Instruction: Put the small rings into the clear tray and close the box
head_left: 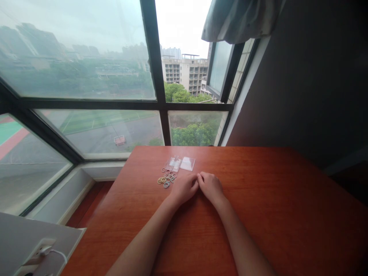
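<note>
My left hand and my right hand rest on the table with fingers curled and closed, their tips meeting in the middle. Whatever lies between the fingers, if anything, is hidden. Just left of my left hand is a loose pile of small rings, some yellowish, some pinkish, some grey-blue. Behind the rings stands a clear plastic box with small things in it that I cannot make out. Beside it, to the right, lies a flat clear lid.
The reddish-brown wooden table stretches widely to the right. Its far edge meets dark-framed windows. A grey curtain hangs at the upper right by a dark wall. At the lower left, a wall socket has a white cable plugged in.
</note>
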### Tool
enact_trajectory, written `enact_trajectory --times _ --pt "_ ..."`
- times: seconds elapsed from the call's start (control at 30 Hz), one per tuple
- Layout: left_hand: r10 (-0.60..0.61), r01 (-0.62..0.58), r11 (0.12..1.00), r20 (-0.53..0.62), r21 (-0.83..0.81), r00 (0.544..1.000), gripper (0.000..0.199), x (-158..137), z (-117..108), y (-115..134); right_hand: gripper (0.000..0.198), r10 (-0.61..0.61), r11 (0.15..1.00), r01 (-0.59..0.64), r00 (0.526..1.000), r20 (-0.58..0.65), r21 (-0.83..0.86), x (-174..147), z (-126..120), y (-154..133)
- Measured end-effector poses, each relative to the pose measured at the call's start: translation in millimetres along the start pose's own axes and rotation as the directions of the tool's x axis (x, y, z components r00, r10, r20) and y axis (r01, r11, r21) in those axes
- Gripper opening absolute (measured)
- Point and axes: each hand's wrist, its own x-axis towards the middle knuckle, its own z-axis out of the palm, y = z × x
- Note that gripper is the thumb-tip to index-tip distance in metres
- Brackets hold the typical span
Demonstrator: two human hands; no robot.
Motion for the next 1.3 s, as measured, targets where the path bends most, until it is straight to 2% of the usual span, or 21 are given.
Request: enact_trajectory --times 1.3 --pt "0.056 -0.055 0.998 -0.04 0.037 0.998 0.022 1.0 4.6 -5.2 0.035 0.008 1.0 -0.007 1.0 0.009 -0.012 0.9 -0.2 -0.3"
